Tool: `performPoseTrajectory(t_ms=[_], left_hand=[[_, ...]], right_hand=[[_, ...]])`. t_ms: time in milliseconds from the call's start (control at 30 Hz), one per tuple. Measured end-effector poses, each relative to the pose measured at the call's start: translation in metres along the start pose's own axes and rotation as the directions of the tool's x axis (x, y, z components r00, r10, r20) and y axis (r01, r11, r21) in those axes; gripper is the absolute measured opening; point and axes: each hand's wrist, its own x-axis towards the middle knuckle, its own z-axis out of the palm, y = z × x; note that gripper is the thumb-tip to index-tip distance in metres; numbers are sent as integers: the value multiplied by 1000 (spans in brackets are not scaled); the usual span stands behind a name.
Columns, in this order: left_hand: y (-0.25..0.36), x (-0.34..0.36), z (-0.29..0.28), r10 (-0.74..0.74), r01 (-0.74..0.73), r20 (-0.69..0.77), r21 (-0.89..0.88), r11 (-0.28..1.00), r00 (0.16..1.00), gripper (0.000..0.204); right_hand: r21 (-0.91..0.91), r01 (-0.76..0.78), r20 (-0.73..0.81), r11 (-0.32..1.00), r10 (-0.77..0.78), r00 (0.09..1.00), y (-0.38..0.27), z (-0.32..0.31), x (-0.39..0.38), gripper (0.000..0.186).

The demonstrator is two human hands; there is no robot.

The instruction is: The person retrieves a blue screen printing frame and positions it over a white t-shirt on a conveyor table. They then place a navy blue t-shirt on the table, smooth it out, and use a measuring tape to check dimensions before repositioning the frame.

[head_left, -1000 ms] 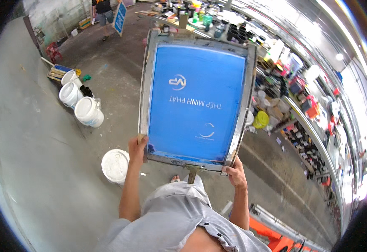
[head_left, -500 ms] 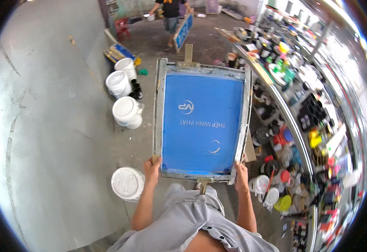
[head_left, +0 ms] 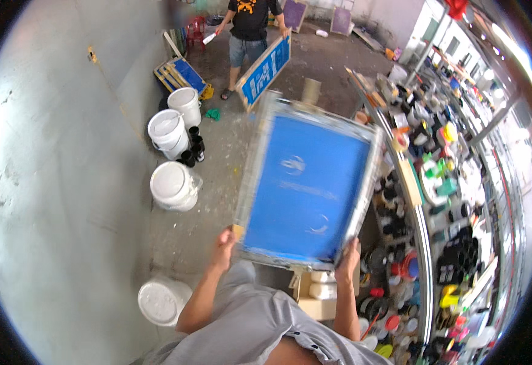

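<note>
A blue printing screen (head_left: pixel 302 176) in a grey metal frame, with a pale design on it, is held in front of my body, slightly slanted and blurred. My left hand (head_left: pixel 222 249) is closed on the lower left side of the frame. My right hand (head_left: pixel 347 255) grips its lower right side. A clamp-like tab (head_left: pixel 310 90) sticks up from the far edge. Just below the frame, near my right hand, a cardboard box (head_left: pixel 315 307) holds pale containers (head_left: pixel 322 283).
A co-worker (head_left: pixel 248 24) holds another blue screen (head_left: pixel 266 72) ahead. White buckets (head_left: pixel 171 185) and stacked frames (head_left: pixel 178 76) line the left, beside a grey wall (head_left: pixel 65 182). A long shelf (head_left: pixel 415 194) crowded with cans and bottles runs along the right.
The screen has swung to a slant, its far end rightward. The view has moved toward the aisle, and the co-worker stands nearer. Both my hands still hold the frame.
</note>
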Motion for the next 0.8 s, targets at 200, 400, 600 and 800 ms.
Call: performPoseTrajectory(t_ms=[200, 400, 600, 800], left_hand=[[39, 175, 90, 127, -228, 509, 142, 963, 852, 74], [44, 328, 99, -423, -210, 633, 683, 700, 649, 55], [30, 478, 118, -216, 122, 596, 194, 973, 773, 46], [136, 678, 166, 193, -173, 517, -87, 981, 834, 79]], right_hand=[[187, 190, -362, 964, -112, 925, -61, 30, 91, 66], [259, 328, -469, 908, -179, 865, -116, 70, 175, 74], [343, 407, -403, 846, -259, 878, -145, 159, 319, 73], [338, 196, -403, 920, -47, 914, -148, 333, 505, 77]])
